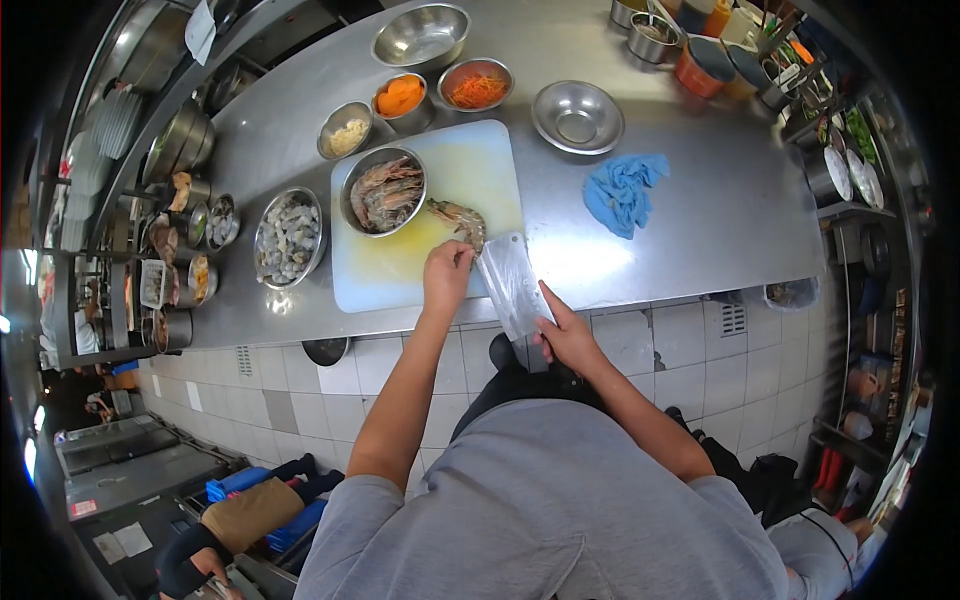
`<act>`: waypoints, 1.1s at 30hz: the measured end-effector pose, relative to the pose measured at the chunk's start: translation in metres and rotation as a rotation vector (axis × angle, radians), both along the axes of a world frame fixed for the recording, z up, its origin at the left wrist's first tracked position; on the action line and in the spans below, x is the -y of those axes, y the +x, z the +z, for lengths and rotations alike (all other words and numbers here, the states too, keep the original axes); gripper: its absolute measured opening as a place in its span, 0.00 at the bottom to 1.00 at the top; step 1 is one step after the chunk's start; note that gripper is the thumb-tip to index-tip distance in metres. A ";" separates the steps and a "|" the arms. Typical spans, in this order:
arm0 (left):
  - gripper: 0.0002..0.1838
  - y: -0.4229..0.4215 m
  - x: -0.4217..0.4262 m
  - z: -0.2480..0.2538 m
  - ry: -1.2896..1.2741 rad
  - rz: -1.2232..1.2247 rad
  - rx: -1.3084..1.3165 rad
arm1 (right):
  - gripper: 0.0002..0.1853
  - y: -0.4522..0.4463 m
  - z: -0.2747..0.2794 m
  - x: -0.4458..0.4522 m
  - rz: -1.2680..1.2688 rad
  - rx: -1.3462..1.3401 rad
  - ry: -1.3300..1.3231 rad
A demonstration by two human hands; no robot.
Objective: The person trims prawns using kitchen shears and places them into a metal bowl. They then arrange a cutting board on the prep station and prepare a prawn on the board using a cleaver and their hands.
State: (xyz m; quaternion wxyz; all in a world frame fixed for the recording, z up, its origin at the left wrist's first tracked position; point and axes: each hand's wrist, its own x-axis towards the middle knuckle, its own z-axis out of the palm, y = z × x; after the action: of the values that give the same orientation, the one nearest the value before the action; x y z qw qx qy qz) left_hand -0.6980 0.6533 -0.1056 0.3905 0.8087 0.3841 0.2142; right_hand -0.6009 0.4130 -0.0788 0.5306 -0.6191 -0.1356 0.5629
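My left hand (448, 275) pinches the near end of a whole shell-on prawn (460, 219) that lies on the white cutting board (480, 160). In my right hand (566, 333) is a broad cleaver (514, 287), its blade slanting over the board's right front edge, with a far corner beside the prawn. Left of the prawn, a steel bowl holding several shell-on prawns (387, 195) rests on the board. Off the board's left side stands a bowl of grey peeled prawns (288, 237). Wet yellowish patches mark the board.
Behind the board are bowls of chopped garlic (348, 137), orange slices (400, 96) and shredded carrot (477, 91), plus a large steel bowl (421, 38). A shallow steel bowl (578, 117) and blue cloth (625, 194) lie to the right. Other people are at the lower left and lower right.
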 end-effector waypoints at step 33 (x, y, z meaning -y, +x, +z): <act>0.28 0.034 0.002 0.019 0.191 0.114 -0.208 | 0.34 0.126 -0.085 -0.004 -0.046 1.068 0.023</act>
State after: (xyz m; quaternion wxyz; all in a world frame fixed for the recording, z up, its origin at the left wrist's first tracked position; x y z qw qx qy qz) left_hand -0.6639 0.6515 -0.0866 0.2569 0.8371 0.4455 0.1865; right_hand -0.4752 0.4170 -0.1640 0.4067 -0.8163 -0.3794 0.1559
